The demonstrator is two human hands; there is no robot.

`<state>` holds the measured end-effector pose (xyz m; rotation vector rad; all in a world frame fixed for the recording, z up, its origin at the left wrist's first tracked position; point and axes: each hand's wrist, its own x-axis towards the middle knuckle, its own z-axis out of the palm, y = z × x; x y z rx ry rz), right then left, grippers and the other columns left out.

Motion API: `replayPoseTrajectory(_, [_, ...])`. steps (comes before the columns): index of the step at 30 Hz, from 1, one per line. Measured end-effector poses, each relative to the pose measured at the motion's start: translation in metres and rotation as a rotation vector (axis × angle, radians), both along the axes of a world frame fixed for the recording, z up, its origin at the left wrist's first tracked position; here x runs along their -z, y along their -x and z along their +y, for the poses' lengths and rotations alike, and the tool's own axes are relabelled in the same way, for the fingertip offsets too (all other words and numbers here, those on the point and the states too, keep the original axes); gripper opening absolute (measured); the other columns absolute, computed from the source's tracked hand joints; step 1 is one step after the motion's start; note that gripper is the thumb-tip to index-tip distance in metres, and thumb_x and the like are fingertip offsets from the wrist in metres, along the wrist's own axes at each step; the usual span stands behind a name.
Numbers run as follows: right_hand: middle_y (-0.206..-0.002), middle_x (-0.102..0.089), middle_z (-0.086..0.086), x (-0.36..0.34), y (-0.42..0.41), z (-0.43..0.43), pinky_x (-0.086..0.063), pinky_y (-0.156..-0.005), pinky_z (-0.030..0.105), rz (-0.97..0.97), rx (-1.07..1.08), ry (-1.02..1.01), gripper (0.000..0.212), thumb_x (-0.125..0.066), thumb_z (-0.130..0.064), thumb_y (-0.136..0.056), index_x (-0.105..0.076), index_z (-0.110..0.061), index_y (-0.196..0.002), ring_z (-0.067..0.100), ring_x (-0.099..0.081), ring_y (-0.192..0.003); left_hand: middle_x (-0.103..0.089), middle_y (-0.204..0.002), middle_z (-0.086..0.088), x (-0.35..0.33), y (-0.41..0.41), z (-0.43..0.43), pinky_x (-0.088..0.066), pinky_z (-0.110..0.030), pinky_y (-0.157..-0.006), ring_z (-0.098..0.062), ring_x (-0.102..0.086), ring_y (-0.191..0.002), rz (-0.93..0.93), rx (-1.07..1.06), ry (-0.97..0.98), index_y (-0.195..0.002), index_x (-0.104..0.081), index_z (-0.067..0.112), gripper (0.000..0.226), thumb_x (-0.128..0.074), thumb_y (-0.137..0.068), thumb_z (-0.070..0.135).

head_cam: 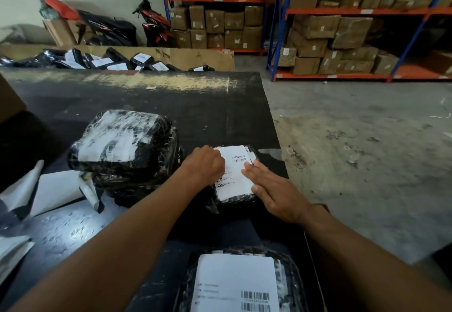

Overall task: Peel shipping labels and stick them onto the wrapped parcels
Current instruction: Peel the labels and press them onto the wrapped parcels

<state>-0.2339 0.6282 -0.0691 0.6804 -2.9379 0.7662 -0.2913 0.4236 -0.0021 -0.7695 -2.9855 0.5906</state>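
Head view: far left, white backing sheets point(56, 189) lie loose on the black table point(171, 106), one curled up at the edge. Behind the table, upper left, a pile point(97, 61) of black labelled parcels sits against cardboard. Next along is the big parcel point(122, 140), black wrap with white patches under clear film. It sits on another black bundle, just beside the sheets. Left hand point(205, 165) is knuckles-up on the left edge of the label point(234, 172). Its fingers are curled and the tips are hidden, so cannot tell if they pinch the label or just press. The label lies flat, barcode at the far end, on top of the small parcel point(234, 202), which sits near the table's right edge, just right of the big parcel. Right hand point(274, 189) lies flat, fingers straight and slightly apart, tips pressing the label's right edge. Bottom centre, the near parcel point(291, 275) carries a second label point(234, 284), barcodes toward the camera, apart from both hands. Right of the table is bare concrete floor point(367, 152). Beyond it, blue-and-orange shelves point(342, 30) are packed with brown wrapped boxes.
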Motion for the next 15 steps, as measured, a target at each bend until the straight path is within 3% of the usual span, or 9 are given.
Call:
replayPoseTrajectory(5, [-0.157, -0.015, -0.022, -0.001, -0.004, -0.007, -0.027, -0.118, 0.050, -0.012, 0.061, 0.016, 0.057, -0.026, -0.045, -0.098, -0.032, -0.030, -0.152, -0.002, -0.003, -0.149, -0.062, -0.123, -0.015, 0.005, -0.019, -0.005, -0.045, -0.040, -0.087, -0.036, -0.058, -0.110, -0.030, -0.150, -0.111, -0.114, -0.065, 0.005, 0.034, -0.038, -0.095, 0.009])
replayPoseTrajectory(8, [-0.160, -0.017, -0.017, 0.001, -0.010, -0.015, -0.023, -0.121, 0.046, -0.009, 0.120, 0.029, 0.055, -0.027, -0.043, -0.100, -0.030, -0.029, -0.153, -0.002, 0.000, -0.148, -0.054, -0.131, -0.023, 0.022, -0.032, -0.007, -0.043, -0.044, -0.092, -0.041, -0.055, -0.113, -0.124, -0.318, -0.563, -0.128, -0.050, 0.000, 0.040, -0.031, -0.103, 0.024])
replayPoseTrajectory(10, [-0.161, -0.017, -0.015, 0.001, -0.013, -0.019, -0.016, -0.122, 0.036, -0.018, 0.142, 0.050, 0.051, -0.032, -0.038, -0.104, -0.028, -0.028, -0.153, -0.004, 0.003, -0.146, -0.049, -0.138, -0.020, 0.036, -0.033, -0.010, -0.043, -0.043, -0.094, -0.038, -0.053, -0.118, -0.216, -0.377, -0.913, -0.138, -0.037, 0.002, 0.048, -0.031, -0.104, 0.035])
replayPoseTrajectory(13, [-0.158, -0.024, -0.016, -0.003, -0.012, -0.023, -0.008, -0.116, 0.020, -0.030, 0.166, 0.098, 0.047, -0.035, -0.038, -0.105, -0.034, -0.027, -0.151, -0.004, -0.003, -0.146, -0.054, -0.139, -0.005, 0.047, -0.032, -0.015, -0.042, -0.028, -0.091, -0.028, -0.057, -0.118, -0.260, -0.420, -1.208, -0.144, -0.035, 0.012, 0.049, -0.040, -0.102, 0.038])
replayPoseTrajectory(15, [-0.151, -0.041, -0.013, -0.007, -0.009, -0.026, -0.016, -0.117, 0.022, -0.001, 0.235, 0.189, 0.043, -0.042, -0.038, -0.103, -0.050, -0.023, -0.143, 0.000, -0.022, -0.143, -0.050, -0.143, -0.001, 0.051, -0.032, -0.016, -0.038, -0.022, -0.095, -0.023, -0.053, -0.125, -0.319, -0.485, -1.326, -0.153, -0.025, 0.015, 0.062, -0.043, -0.101, 0.042])
